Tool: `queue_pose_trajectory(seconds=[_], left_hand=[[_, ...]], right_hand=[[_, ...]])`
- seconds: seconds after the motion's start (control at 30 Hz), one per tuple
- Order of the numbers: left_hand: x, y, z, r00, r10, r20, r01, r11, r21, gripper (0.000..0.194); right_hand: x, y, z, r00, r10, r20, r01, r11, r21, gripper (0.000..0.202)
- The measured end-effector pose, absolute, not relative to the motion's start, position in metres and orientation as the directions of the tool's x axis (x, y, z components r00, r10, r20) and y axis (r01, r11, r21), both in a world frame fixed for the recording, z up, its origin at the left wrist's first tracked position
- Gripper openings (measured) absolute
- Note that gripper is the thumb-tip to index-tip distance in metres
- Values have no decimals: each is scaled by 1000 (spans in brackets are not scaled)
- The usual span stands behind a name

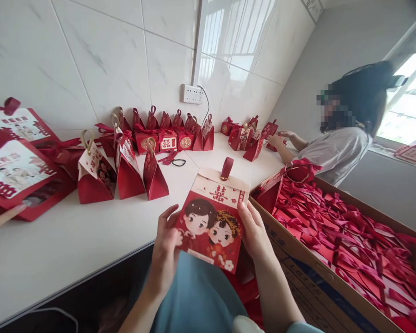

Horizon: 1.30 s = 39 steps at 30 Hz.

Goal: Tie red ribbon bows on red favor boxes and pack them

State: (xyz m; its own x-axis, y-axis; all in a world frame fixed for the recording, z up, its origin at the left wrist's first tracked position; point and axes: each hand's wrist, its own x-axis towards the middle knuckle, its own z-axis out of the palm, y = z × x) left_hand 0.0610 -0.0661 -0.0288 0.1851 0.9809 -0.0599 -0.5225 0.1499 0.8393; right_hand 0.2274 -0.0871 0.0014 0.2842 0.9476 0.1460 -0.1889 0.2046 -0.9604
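Note:
Between my two hands is a red and cream paper gift box (pixel 213 222), printed with a cartoon bridal couple and a double-happiness sign. A dark red loop handle stands up from its top. My left hand (pixel 166 247) grips its left edge, while my right hand (pixel 254 231) holds the right edge, thumb on the front. The box is tilted toward me, above my lap and the table's front edge. Three triangular gift boxes (pixel 130 178) with loop handles stand on the white table (pixel 100 240) beyond my left hand.
Several red gift boxes (pixel 168 141) line the wall. On the right, a cardboard carton (pixel 298 273) is full of ribboned red boxes (pixel 339 236). A co-worker (pixel 339 138) handles boxes at the table's far end. Another person's fingers (pixel 7 219) touch a box at far left.

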Motion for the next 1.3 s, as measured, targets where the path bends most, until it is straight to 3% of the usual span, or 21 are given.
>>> queue_pose_trajectory(seconds=[0.07,0.2,0.47,0.53,0.6,0.7,0.83,1.03,1.13,1.3], left_hand=[[61,-72,-36,172,981,86,-420,-6,908,57],[64,-81,-49,199,951,237,-267,-180,947,64],[66,-82,-60,153,942,300,-246,-257,935,63],[64,-81,-62,137,947,291,-233,-254,939,63],[61,-80,-63,124,949,288,-210,-259,943,63],[60,-79,-65,112,941,319,-182,-296,938,63],[62,-80,-69,113,934,339,-188,-314,931,63],[63,-82,-70,111,942,317,-206,-290,935,62],[63,-82,-67,116,943,312,-218,-282,934,62],[60,-79,-65,99,965,243,-247,-213,945,63]], right_hand=[[232,-86,1,321,939,126,-189,194,-963,33],[240,-88,6,266,944,195,-177,246,-953,29],[238,-91,4,292,911,292,-98,332,-938,28],[236,-92,4,333,856,395,17,414,-910,47],[237,-93,7,306,796,522,237,467,-852,56],[239,-96,14,146,755,639,572,463,-677,51],[238,-97,21,40,746,664,722,438,-536,54],[235,-95,21,37,753,657,742,420,-523,49],[235,-96,17,85,748,658,690,431,-581,54],[234,-97,10,204,829,520,306,451,-838,70]])
